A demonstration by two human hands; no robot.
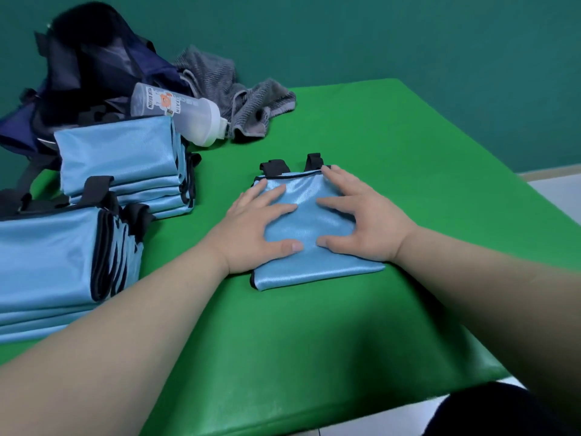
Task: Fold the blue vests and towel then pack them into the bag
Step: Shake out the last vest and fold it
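A folded blue vest (314, 269) with black straps lies in the middle of the green table (345, 325). My left hand (254, 228) and my right hand (361, 215) press flat on top of it, fingers spread. Two stacks of folded blue vests sit to the left, one at the near left (47, 262) and one behind it (122, 158). A crumpled grey towel (239, 96) lies at the back of the table. The dark blue bag (88, 67) stands open at the far left corner.
A translucent shaker bottle (179, 114) lies on its side between the bag and the towel, resting against the farther vest stack. The table's right edge and near edge drop to a light floor. A green wall runs behind.
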